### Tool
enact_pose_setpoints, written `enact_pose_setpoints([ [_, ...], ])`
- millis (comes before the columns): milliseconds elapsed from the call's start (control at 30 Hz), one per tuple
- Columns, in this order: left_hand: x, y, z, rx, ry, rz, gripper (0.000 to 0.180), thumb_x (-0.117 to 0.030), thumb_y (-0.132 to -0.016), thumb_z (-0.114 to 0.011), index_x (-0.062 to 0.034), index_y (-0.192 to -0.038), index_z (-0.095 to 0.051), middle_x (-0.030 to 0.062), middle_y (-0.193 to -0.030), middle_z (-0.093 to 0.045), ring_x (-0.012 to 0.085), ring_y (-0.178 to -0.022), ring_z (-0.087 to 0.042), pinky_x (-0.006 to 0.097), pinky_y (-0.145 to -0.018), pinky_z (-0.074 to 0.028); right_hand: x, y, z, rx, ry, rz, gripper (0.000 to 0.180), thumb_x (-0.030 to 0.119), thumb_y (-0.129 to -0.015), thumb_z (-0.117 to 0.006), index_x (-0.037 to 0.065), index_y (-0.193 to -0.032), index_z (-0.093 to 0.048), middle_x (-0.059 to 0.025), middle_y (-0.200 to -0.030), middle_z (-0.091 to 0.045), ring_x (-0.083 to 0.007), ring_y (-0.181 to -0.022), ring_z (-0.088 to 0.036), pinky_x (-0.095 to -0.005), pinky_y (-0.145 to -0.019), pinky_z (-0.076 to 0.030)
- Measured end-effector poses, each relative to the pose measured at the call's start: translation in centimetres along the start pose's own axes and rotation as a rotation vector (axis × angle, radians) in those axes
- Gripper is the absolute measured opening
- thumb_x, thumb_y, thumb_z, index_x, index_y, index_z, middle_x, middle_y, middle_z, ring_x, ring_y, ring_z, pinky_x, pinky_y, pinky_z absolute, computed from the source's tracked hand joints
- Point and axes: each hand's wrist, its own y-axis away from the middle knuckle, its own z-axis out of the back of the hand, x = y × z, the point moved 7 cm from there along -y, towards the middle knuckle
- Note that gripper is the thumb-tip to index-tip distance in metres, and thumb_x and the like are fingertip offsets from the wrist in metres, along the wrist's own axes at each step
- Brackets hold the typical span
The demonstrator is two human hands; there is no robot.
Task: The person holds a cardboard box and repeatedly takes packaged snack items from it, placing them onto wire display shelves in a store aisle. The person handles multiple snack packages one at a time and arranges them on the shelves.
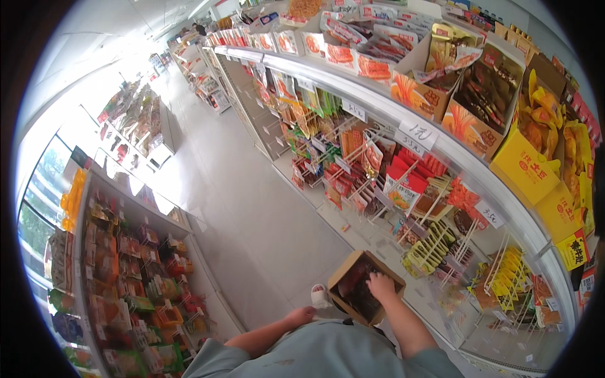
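Observation:
An open brown cardboard box (396, 281) is in front of my body, tilted, with dark reddish packets (357, 285) inside. My right hand (382, 288) reaches over its right wall into the opening. The fingers are bent together at the packets; whatever they hold is too small to make out. My left hand (301, 316) hangs to the left of the box, apart from it, fingers curled in and nothing visible in them. What bears the box's weight is hidden.
Hooks on the right shelf unit (277, 63) carry bagged snacks, such as green packets (430, 247). Yellow display boxes (526, 167) and open cartons (419, 94) line its top. A second snack rack (135, 277) stands left. Between them runs a grey floor aisle (252, 208); a white shoe (319, 295) shows below.

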Motion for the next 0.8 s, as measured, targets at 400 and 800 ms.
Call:
enact_pose_setpoints([
  [400, -9.6, -12.3, -8.1, 0.352, 0.542, 0.100, 0.064, -0.035, -0.093, -0.056, -0.0127, -0.148, -0.033, 0.0112, -0.124, -0.059, 0.0253, -0.107, -0.062, 0.042, -0.077, -0.055, 1.7, 13.5, -8.8, 0.222, -0.137, 0.286, 0.045, 0.025, -0.088, -0.054, 0.013, -0.131, -0.051, -0.0161, -0.091, -0.069, -0.0342, -0.087, -0.066, -0.0475, -0.083, -0.050],
  [800, -8.4, -5.7, -6.0, 0.264, 0.646, 0.141, 0.053, -0.034, -0.095, -0.055, -0.0157, -0.143, -0.044, 0.0025, -0.130, -0.058, 0.0207, -0.110, -0.059, 0.039, -0.084, -0.052, -3.1, 6.4, -4.4, 0.068, -0.040, -0.090, 0.021, 0.018, -0.086, -0.052, 0.014, -0.104, -0.062, -0.0203, -0.083, -0.068, -0.0383, -0.083, -0.066, -0.0546, -0.076, -0.049],
])
